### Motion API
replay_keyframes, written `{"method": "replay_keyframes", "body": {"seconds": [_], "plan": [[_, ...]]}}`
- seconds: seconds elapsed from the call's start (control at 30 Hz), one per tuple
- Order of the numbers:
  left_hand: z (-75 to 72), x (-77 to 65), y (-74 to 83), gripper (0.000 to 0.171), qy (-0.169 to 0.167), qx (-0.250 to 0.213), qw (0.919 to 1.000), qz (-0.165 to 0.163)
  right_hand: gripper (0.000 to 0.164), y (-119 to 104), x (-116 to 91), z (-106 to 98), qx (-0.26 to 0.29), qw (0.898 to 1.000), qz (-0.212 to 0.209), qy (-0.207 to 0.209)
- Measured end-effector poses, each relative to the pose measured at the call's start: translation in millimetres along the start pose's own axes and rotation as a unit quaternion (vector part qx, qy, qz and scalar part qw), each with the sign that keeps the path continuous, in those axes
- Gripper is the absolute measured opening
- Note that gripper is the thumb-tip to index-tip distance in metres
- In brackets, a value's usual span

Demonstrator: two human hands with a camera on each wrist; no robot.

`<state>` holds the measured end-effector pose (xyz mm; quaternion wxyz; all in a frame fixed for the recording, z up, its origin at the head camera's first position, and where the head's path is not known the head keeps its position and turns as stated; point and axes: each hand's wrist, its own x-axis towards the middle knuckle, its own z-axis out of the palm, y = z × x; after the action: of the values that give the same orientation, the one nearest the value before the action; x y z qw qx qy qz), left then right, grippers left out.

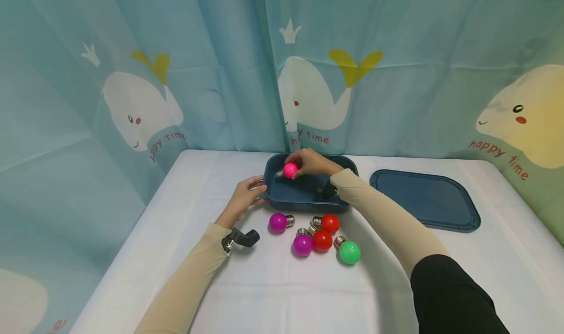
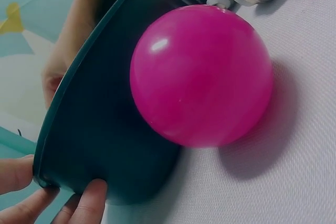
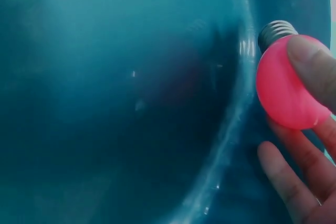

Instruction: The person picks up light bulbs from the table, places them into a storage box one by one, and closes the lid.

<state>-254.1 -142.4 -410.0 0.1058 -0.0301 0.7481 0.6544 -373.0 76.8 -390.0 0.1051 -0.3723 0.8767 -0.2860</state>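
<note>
Left hand (image 1: 243, 197): at the tub's nine o'clock end, fingers spread and touching the rim and outer wall; beige sleeve.
Tub: dark blue oblong plastic tub with rounded corners (image 1: 299, 206), upright on the white cloth-covered table (image 1: 246, 295).
Magenta bulb, first: glossy round magenta bulb with silver screw base (image 1: 278, 223), outside the tub at seven o'clock, base toward three.
Pink bulb: bright pink round bulb with ridged metal base (image 1: 290, 170), within the tub's rim at ten o'clock, base toward nine — contact with the floor cannot be told.
Magenta bulb, second: matching magenta globe (image 1: 302, 245), farther out toward six o'clock, base toward twelve.
Right hand (image 1: 315, 161): above the tub's interior, pinching the pink bulb between thumb and fingers; sleeve beige, black higher up.
Red bulbs: two round red bulbs with metal bases (image 1: 322, 240), close together toward five o'clock.
Green bulb: dimpled green globe with metal base (image 1: 350, 252), beyond the reds at five o'clock, base toward eleven.
Tray: flat dark blue rounded rectangular tray (image 1: 425, 199), apart from the tub, at three o'clock.
</note>
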Motion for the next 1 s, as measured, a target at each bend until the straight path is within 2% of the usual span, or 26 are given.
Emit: {"method": "replay_keyframes", "body": {"seconds": [0.5,1.0], "plan": [[0.0,2.3,-2.4,0.043,0.001,0.007,1.0000,-0.002,0.046,14,5,9,0.099,0.994,0.042,-0.033],[1.0,1.8,-1.2,0.043,0.000,0.003,1.0000,-0.008,0.051,15,10,14,0.124,0.990,0.044,-0.045]]}}
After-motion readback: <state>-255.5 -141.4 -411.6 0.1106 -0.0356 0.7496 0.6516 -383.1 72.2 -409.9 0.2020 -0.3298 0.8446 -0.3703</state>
